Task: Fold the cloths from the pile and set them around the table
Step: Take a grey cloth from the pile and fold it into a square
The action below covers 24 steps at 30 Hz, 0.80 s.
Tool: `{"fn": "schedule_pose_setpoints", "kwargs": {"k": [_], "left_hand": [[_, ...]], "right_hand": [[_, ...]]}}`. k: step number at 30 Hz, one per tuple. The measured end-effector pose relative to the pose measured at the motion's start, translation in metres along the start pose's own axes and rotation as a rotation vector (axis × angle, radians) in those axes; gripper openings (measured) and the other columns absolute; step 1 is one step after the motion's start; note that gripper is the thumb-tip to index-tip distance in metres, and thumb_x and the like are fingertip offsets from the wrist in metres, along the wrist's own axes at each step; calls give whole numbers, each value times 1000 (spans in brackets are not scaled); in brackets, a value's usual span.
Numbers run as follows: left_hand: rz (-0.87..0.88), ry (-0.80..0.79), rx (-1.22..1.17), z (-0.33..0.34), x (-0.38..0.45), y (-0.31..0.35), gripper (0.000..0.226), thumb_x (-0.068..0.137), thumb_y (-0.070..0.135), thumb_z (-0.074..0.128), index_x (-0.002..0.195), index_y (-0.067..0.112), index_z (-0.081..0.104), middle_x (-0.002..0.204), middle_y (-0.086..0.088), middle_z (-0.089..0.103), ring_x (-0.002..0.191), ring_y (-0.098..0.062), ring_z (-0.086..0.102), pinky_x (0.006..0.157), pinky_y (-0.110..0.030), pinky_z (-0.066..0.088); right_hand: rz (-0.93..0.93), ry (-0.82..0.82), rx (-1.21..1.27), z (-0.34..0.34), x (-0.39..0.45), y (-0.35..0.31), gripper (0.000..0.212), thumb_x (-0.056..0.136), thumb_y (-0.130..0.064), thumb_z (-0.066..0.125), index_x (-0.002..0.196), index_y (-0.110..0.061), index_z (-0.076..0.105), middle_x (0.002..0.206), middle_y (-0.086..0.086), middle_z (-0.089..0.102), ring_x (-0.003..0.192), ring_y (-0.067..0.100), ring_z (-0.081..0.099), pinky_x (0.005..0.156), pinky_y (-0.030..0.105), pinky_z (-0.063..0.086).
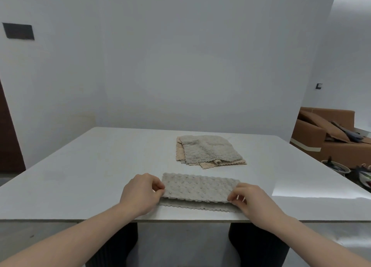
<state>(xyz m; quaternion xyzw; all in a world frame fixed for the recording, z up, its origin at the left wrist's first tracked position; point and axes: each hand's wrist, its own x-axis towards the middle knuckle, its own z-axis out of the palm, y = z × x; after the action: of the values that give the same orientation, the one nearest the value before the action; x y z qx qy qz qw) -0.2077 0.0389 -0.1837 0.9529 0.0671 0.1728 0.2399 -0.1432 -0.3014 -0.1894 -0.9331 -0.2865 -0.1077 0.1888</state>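
L hand & R hand pinch grey cloth ends nr table front edge; pile beyond, apart.

Room setting. A plain white wall fills the background, bearing a dark rectangular panel at upper left. A dark brown door stands at the left edge. The pale grey counter has rounded far corners. At right, a brown sofa carries loose cushions; a small dark fitting is mounted on the wall above it. Light is soft and even.
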Motion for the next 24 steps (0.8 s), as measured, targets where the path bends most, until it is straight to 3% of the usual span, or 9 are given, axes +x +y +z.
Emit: {"fn": "schedule_pose_setpoints", "kwargs": {"k": [12,15,18,21,24], "left_hand": [[78,-21,96,12,-14,-4,4,84,39,72,83,39,76,70,26,62,70,5,57,58,-7,33],[64,-65,129,5,-11,1,10,80,36,70,70,38,68,67,23,64,72,2,62,59,-11,38],[90,5,38,-2,-3,20,3,74,35,64,71,34,65,68,17,64,69,-2,60,56,-19,40],[186,-17,-105,5,12,48,12,79,39,62,89,38,68,90,20,66,81,1,60,72,-25,49],[338,-202,55,37,27,66,45,93,49,51,136,38,56,143,12,50,131,-12,46,111,-37,38]], "right_hand": [[19,17,60,20,-16,8,22,92,-15,68,86,-35,74,90,-26,60,89,-8,57,76,7,39],[17,3,67,20,-20,6,20,92,-20,66,87,-38,73,92,-27,60,91,-8,57,77,9,41],[62,37,129,10,-16,-3,15,91,-27,63,90,-39,73,94,-25,62,94,-2,59,80,15,45],[108,164,199,8,4,-11,19,93,-24,61,101,-38,71,107,-24,62,107,-4,54,90,13,39],[189,90,75,26,30,-13,35,100,-35,51,134,-33,60,147,-10,49,137,11,41,114,27,31]]}}
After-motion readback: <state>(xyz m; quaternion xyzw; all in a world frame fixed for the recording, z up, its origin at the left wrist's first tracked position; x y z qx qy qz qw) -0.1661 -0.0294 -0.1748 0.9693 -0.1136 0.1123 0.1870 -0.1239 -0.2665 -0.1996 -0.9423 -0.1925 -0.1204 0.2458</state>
